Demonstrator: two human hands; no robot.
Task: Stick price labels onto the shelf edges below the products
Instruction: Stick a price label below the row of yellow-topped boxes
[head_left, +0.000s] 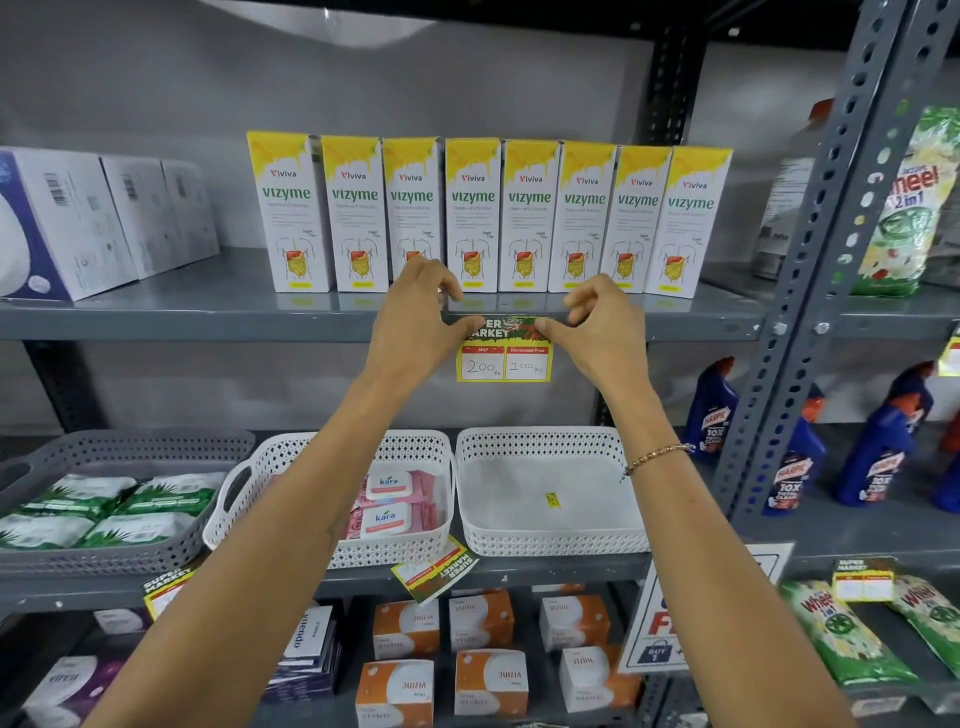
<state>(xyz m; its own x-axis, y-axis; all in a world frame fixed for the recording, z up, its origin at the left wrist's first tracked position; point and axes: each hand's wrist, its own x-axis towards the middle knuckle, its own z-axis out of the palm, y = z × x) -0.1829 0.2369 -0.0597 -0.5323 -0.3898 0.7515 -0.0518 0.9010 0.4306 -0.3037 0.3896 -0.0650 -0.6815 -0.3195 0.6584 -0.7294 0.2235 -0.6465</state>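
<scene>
A green and yellow price label (503, 358) marked 200 and 100 hangs from the front edge of the grey upper shelf (208, 325), under a row of several yellow and white Vizyme boxes (530, 215). My left hand (421, 317) presses its thumb on the label's top left corner. My right hand (597, 325) presses its thumb on the top right corner. The other fingers of both hands curl over the shelf edge. A second label (436, 569) lies tilted on the edge of the middle shelf.
White boxes (78, 223) stand at the upper left. Below are a grey basket (119, 452) of green packs, a white basket (415, 447) with Kara wipes and another white basket (550, 540). Blue Harpic bottles (872, 457) and a slotted upright (810, 291) are at right.
</scene>
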